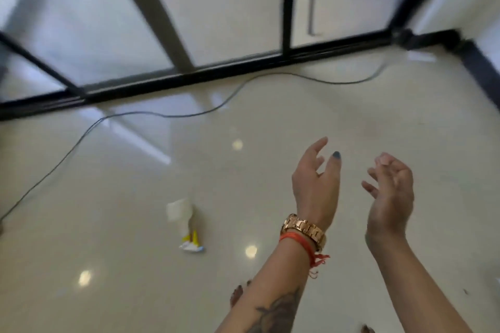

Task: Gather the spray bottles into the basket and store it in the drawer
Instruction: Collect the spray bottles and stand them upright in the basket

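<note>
- Spray bottle (186, 224) lying on its side on the glossy floor (297, 105), lower-middle of view; pale body, yellow and white trigger end pointing toward the near edge of the floor; blurred, label unreadable.
- Only one bottle visible; no basket and no drawer in frame.
- Left hand (316, 184) raised above the floor, right of the bottle and well apart from it; fingers loosely spread, palm turned inward, holding nothing. Gold watch (304, 231) and orange thread band (299, 242) at the wrist, tattoo on the forearm.
- Right hand (391, 192) raised beside the left, palms roughly facing, fingers curled loose, gap between the two; also empty.
- Thin grey cable (162, 115) trailing across the floor beyond the bottle, toward the black-framed glass partition (189, 76) along the far edge.
- Toes just visible at the near edge of the floor.
- Judged step: first pickup, nothing gathered yet.
- To do well: bend down, bring the nearer left hand across, close around the body rather than the trigger to avoid a squirt; stay clear of the cable; locate the basket before collecting more.
- Risk: round body may roll on the slick tile if nudged.
</note>
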